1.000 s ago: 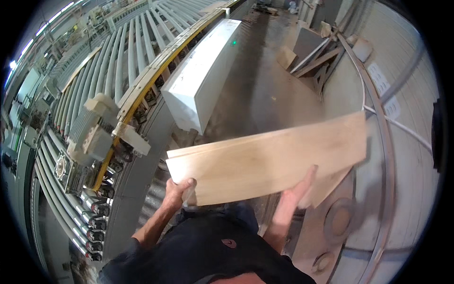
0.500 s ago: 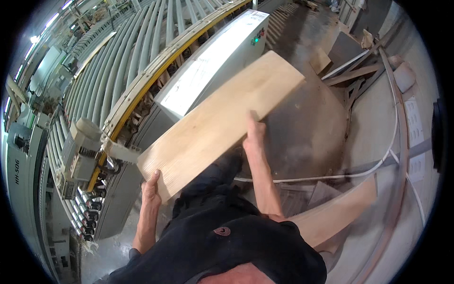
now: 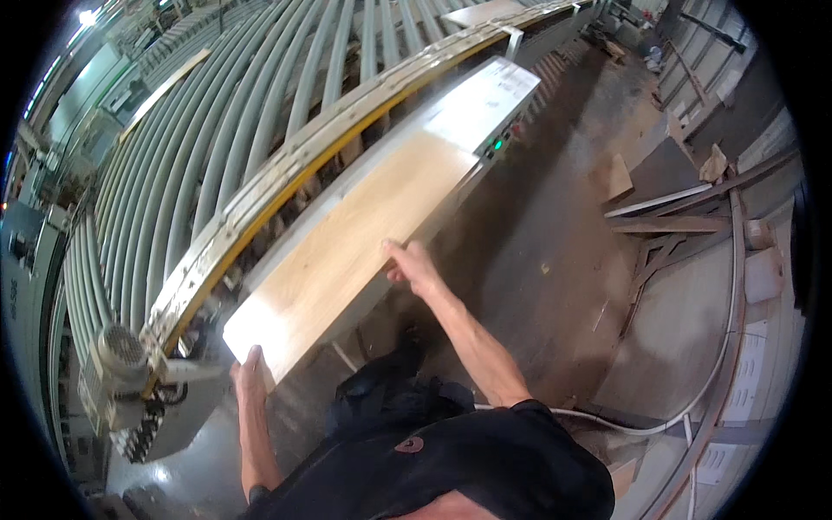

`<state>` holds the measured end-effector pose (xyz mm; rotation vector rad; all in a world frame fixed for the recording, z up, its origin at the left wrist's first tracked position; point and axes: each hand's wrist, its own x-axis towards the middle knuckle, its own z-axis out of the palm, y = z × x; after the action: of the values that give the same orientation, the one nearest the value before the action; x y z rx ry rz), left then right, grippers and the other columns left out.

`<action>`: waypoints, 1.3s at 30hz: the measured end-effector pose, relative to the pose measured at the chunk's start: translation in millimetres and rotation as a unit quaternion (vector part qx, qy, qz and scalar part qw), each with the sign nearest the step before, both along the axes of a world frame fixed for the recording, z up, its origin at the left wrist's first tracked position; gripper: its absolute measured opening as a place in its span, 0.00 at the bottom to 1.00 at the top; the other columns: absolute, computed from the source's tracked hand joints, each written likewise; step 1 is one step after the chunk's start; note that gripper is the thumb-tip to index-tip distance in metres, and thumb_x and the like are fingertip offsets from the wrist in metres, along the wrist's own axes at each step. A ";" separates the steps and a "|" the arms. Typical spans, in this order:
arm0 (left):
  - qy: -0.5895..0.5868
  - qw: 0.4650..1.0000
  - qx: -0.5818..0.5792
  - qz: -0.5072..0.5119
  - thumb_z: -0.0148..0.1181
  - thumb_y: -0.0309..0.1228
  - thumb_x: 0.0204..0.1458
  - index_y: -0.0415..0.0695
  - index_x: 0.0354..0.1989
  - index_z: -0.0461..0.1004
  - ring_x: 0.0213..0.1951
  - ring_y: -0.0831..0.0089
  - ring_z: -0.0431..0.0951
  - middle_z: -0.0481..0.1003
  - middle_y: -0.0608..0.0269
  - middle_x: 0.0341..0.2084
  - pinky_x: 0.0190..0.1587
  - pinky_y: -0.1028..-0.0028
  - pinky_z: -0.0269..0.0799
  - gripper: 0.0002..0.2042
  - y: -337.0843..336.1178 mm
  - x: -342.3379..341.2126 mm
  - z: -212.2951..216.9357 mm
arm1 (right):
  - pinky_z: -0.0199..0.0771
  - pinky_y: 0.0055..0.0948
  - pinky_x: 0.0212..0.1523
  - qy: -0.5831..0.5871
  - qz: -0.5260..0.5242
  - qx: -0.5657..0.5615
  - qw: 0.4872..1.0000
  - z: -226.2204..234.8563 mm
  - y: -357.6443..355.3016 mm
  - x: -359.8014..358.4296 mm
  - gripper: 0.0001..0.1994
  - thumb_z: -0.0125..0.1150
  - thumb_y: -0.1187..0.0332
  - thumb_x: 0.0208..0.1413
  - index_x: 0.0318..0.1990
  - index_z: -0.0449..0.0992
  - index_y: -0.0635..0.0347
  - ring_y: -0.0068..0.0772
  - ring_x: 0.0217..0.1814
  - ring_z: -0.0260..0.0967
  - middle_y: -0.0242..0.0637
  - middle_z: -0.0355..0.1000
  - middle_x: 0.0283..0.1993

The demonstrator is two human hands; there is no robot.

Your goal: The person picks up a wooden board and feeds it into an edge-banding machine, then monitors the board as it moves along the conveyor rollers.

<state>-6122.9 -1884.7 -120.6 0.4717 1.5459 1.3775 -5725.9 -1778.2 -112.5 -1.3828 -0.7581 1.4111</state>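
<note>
A long, flat wooden board (image 3: 355, 238) lies slantwise in front of me, its far end over the top of a white metal cabinet (image 3: 485, 104). Whether it rests on the cabinet or hangs just above it, I cannot tell. My left hand (image 3: 251, 379) grips the board's near left corner, thumb on the upper face. Partway along the near long edge, my right hand (image 3: 416, 269) holds it with the thumb on top and the other fingers curled at the edge. The cabinet carries a lit green button (image 3: 497, 145) on its end.
Beyond the cabinet runs a roller conveyor (image 3: 286, 113) with a yellow-edged rail (image 3: 286, 191). A motor (image 3: 123, 351) stands at its near left end. Wooden offcuts and a timber frame (image 3: 672, 225) are at right, with a pale hose (image 3: 624, 429) along the floor.
Both hands have carried the board forward and left, from in front of my body to over the cabinet. My view has turned, and the right arm reaches farther out.
</note>
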 end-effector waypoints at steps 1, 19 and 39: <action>0.045 0.999 -0.025 -0.003 0.63 0.24 0.49 0.26 0.45 0.71 0.38 0.67 0.76 0.75 0.54 0.39 0.41 0.72 0.72 0.16 4.8 3.1 6.3 | 0.63 0.25 0.14 -0.020 0.020 -0.010 1.000 -8.6 9.0 1.5 0.22 0.61 0.52 0.53 0.27 0.76 0.69 0.26 0.15 0.69 0.38 0.72 0.18; 0.231 0.968 -0.031 0.090 0.68 0.30 0.44 0.31 0.34 0.77 0.27 0.72 0.74 0.77 0.59 0.30 0.30 0.72 0.70 0.14 58.0 26.3 -16.0 | 0.69 0.26 0.18 -0.213 0.349 -0.041 0.912 -2.5 100.1 79.1 0.22 0.53 0.51 0.59 0.31 0.77 0.65 0.27 0.16 0.70 0.39 0.73 0.20; 0.518 0.829 0.166 -0.130 0.62 0.25 0.46 0.40 0.50 0.71 0.48 0.55 0.73 0.73 0.48 0.47 0.48 0.64 0.71 0.20 233.6 455.2 70.4 | 0.71 0.24 0.27 -0.229 0.159 -0.045 0.959 -37.9 74.9 453.9 0.11 0.57 0.65 0.57 0.33 0.75 0.65 0.22 0.23 0.71 0.35 0.74 0.24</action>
<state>-5667.7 -1651.1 -50.2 1.8072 1.9336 1.2045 -5272.0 -1703.3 -150.4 -1.7449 -1.2768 1.3920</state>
